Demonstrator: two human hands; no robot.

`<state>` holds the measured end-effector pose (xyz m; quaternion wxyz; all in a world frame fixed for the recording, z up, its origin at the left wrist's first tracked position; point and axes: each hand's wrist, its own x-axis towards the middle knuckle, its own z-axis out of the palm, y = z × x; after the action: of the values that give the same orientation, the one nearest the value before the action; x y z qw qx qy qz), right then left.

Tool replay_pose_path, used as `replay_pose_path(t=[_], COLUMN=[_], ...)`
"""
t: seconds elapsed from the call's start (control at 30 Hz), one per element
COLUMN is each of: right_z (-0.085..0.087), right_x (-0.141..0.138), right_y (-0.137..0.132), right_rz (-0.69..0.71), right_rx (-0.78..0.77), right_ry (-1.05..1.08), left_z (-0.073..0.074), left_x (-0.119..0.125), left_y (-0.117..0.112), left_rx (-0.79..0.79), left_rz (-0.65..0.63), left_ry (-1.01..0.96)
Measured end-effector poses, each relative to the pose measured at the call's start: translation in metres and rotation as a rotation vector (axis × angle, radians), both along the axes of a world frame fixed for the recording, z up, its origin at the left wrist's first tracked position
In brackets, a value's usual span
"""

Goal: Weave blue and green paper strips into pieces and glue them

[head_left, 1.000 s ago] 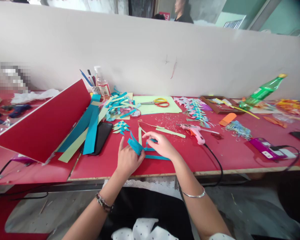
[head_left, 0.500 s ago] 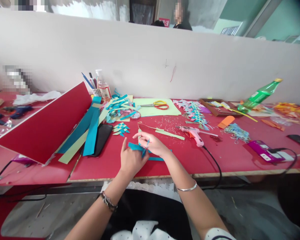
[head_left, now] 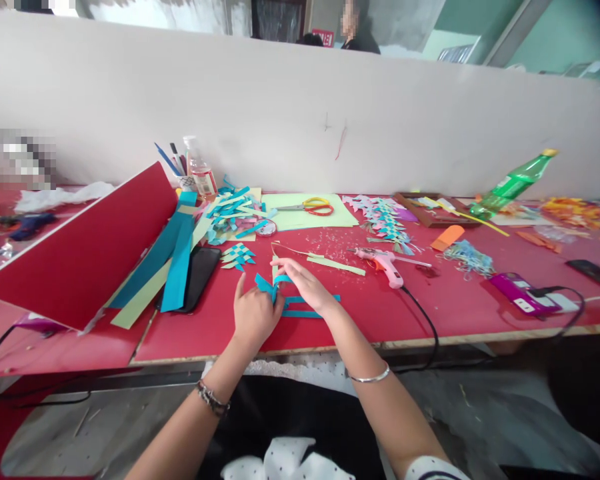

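My left hand [head_left: 255, 312] is closed on a folded blue paper strip [head_left: 265, 285], with the thumb sticking up. Close against it, my right hand [head_left: 305, 285] has its fingers bent over and pinches a curved end of the same blue strip [head_left: 282, 279]; its fingertips are partly hidden. Under and beside the right hand, loose blue strips [head_left: 310, 314] lie on the red table. A pale green strip [head_left: 336, 266] rests just beyond. To the left of the hands lies a small woven blue-and-green paper piece [head_left: 238, 255].
A pink glue gun [head_left: 387, 265] with a black cord lies to the right. Scissors [head_left: 307, 207] rest on pale green paper [head_left: 280, 219]. A red board [head_left: 85, 253], a black phone [head_left: 200, 280] and a paper heap [head_left: 235, 213] are left; a green bottle [head_left: 517, 183] leans far right.
The blue strip has turned in my fingers and its end now curves between both hands. My right hand has straightened its fingers somewhat. The whole view has shifted slightly.
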<state>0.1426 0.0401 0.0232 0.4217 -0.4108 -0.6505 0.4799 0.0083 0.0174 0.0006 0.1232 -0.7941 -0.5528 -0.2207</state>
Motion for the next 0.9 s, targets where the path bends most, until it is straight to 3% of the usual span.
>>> replay_pose_path(t=[0.17, 0.27, 0.47, 0.73, 0.9], right_z=[-0.011, -0.015, -0.026, -0.033, -0.035], right_x=[0.01, 0.014, 0.018, 0.019, 0.016], right_y=[-0.005, -0.017, -0.037, -0.038, -0.039], right_rz=[-0.181, -0.227, -0.261, -0.251, -0.241], right_rx=[0.017, 0.069, 0.192, 0.234, 0.285], right_ry=[0.046, -0.033, -0.232, -0.351, -0.439], left_z=[0.001, 0.001, 0.0, -0.002, -0.004], left_x=[-0.001, -0.002, -0.003, -0.005, -0.009], left_y=[0.001, 0.002, 0.004, 0.005, 0.007], left_rx=[-0.034, -0.064, -0.071, -0.08, -0.145], left_rz=[0.045, 0.067, 0.051, 0.062, 0.0], left_ry=[-0.025, -0.034, -0.054, -0.078, -0.13])
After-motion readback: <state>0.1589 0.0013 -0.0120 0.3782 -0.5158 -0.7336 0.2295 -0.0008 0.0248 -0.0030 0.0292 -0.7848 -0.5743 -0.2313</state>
